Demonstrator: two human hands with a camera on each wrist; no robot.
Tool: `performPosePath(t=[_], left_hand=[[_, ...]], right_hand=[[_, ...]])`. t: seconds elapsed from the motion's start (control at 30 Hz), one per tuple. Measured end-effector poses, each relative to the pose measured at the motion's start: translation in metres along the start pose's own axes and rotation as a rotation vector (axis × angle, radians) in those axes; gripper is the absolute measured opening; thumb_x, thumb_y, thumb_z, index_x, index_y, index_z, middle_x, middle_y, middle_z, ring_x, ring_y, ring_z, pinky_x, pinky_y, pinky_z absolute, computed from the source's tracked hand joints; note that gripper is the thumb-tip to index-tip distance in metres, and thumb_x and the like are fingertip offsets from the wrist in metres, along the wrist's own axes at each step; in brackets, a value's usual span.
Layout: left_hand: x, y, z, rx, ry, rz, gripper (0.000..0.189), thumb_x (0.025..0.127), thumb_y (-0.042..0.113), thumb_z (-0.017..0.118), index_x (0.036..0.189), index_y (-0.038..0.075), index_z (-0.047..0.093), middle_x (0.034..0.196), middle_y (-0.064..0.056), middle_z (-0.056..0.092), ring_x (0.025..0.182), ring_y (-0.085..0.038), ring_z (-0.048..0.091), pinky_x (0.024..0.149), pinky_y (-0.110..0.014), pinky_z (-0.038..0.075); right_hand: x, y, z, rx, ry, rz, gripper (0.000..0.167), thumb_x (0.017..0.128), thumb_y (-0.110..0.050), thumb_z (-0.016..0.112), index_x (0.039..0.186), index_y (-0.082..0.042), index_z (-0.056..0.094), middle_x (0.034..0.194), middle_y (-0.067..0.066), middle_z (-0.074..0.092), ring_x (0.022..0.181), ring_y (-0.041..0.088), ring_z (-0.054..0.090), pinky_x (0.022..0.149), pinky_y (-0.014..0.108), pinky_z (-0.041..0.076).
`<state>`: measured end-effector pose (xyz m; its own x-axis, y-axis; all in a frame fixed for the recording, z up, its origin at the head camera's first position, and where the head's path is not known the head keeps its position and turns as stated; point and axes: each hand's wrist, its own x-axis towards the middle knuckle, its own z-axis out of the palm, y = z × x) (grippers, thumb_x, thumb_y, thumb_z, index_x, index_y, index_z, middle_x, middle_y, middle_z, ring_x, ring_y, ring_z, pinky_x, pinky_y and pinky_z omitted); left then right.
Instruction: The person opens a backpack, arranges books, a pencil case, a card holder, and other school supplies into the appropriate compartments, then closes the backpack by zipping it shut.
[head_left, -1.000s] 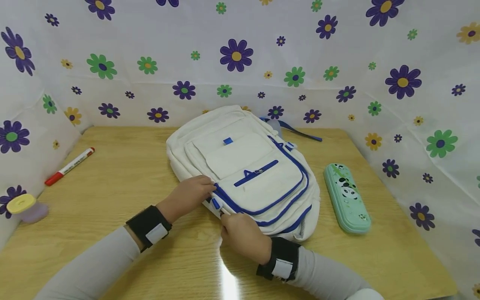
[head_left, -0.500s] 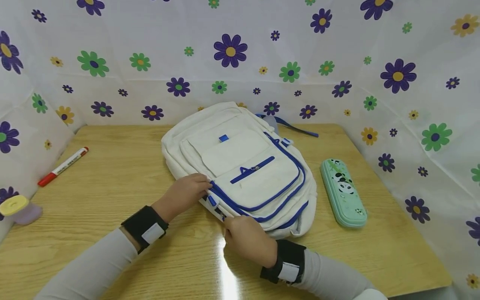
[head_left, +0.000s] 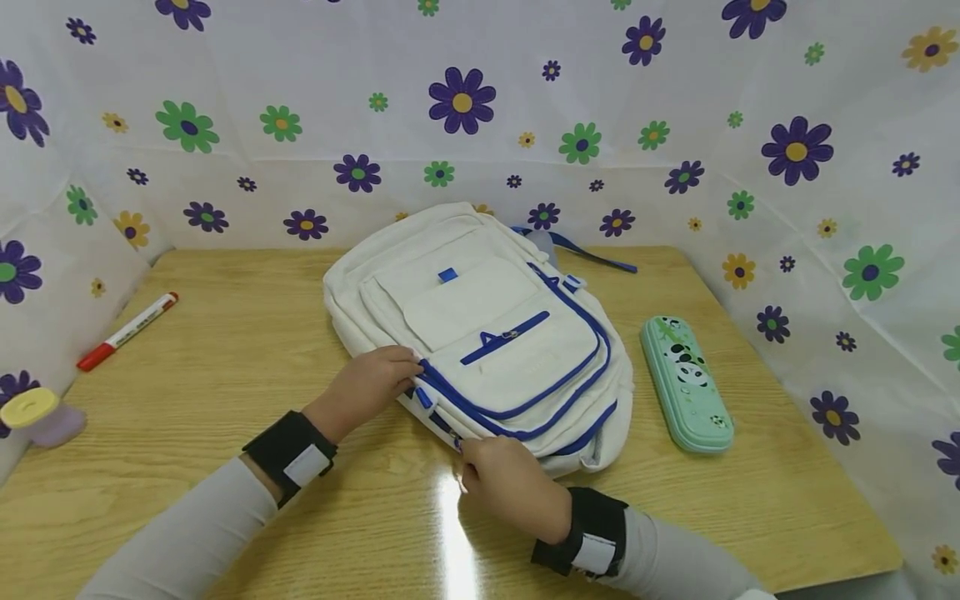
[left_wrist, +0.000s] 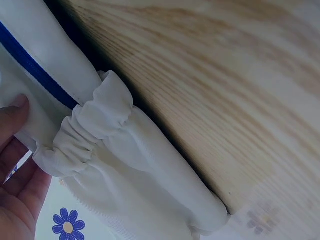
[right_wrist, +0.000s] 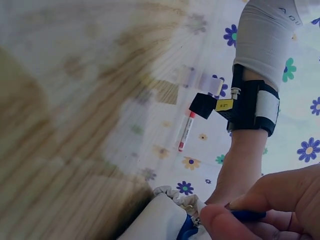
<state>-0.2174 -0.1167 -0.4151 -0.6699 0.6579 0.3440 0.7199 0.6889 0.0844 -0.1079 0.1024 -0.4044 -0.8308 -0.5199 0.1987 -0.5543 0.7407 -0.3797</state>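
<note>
A white backpack (head_left: 465,308) with blue zips lies on the table, its front pockets facing up. My left hand (head_left: 367,387) grips the fabric at its near left side, with thumb and fingers on either side of a fold in the left wrist view. A gathered side pocket (left_wrist: 135,165) is beside those fingers. At the near edge, my right hand (head_left: 517,483) pinches a blue zip pull (right_wrist: 247,215), partly hidden by the fingers. A dark stretch of zip (head_left: 441,423) shows between the two hands.
A green panda pencil case (head_left: 686,383) lies right of the backpack. On the left are a red-capped marker (head_left: 127,332) and a yellow-lidded purple container (head_left: 45,418). A blue strap (head_left: 592,252) trails behind the backpack. Flowered cloth (head_left: 480,192) borders the wooden table.
My right hand has moved right and toward me along the backpack's near edge, and more dark zip shows behind it. The left hand keeps its hold. The head view has shifted slightly.
</note>
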Motion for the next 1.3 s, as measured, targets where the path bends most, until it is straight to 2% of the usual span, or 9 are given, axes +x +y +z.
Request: performPosePath(t=[0.2,0.47,0.7,0.9,1.0,1.3], left_hand=[[0.001,0.000,0.001,-0.012,0.005,0.005,0.019,0.085,0.000,0.078,0.104,-0.001,0.077,0.104,-0.011,0.074,0.101,-0.025,0.073,0.091,-0.035,0.060],[0.001,0.003,-0.002,-0.030,-0.007,-0.025,0.020,0.086,0.001,0.078,0.107,-0.001,0.077,0.106,-0.011,0.075,0.104,-0.026,0.073,0.093,-0.036,0.059],[0.001,0.004,-0.003,-0.037,-0.015,-0.043,0.022,0.086,0.001,0.078,0.107,-0.002,0.077,0.107,-0.012,0.076,0.105,-0.027,0.073,0.093,-0.037,0.059],[0.002,0.003,-0.002,-0.044,-0.028,-0.046,0.021,0.086,0.001,0.077,0.107,-0.002,0.077,0.107,-0.012,0.076,0.105,-0.027,0.073,0.093,-0.037,0.059],[0.003,0.003,-0.002,-0.041,-0.033,-0.047,0.021,0.087,0.001,0.077,0.108,-0.002,0.077,0.107,-0.012,0.075,0.106,-0.027,0.073,0.094,-0.037,0.059],[0.001,0.002,-0.003,-0.042,-0.028,-0.057,0.022,0.086,0.001,0.077,0.108,-0.002,0.077,0.110,-0.013,0.076,0.108,-0.029,0.072,0.095,-0.039,0.058]], right_hand=[[-0.012,0.004,-0.003,0.011,0.027,-0.010,0.035,0.084,0.006,0.069,0.062,-0.010,0.047,0.062,-0.007,0.035,0.058,0.002,0.030,0.051,0.015,0.027],[-0.027,0.012,-0.009,0.021,0.047,-0.002,0.031,0.079,0.008,0.068,0.063,-0.010,0.049,0.063,-0.006,0.041,0.059,0.001,0.032,0.051,0.014,0.029],[-0.033,0.016,-0.011,0.000,0.062,-0.026,0.028,0.077,0.009,0.070,0.065,-0.010,0.053,0.063,-0.005,0.047,0.061,-0.001,0.034,0.053,0.012,0.032],[-0.038,0.021,-0.011,0.026,0.071,-0.027,0.026,0.076,0.009,0.071,0.065,-0.009,0.056,0.063,-0.005,0.049,0.061,-0.002,0.035,0.053,0.011,0.033],[-0.042,0.025,-0.013,0.054,0.051,0.001,0.025,0.078,0.010,0.071,0.067,-0.009,0.058,0.064,-0.004,0.053,0.062,-0.003,0.038,0.054,0.012,0.036],[-0.051,0.035,-0.018,0.034,0.034,0.055,0.029,0.079,0.011,0.070,0.065,-0.010,0.056,0.062,-0.006,0.050,0.061,-0.002,0.036,0.054,0.013,0.036]])
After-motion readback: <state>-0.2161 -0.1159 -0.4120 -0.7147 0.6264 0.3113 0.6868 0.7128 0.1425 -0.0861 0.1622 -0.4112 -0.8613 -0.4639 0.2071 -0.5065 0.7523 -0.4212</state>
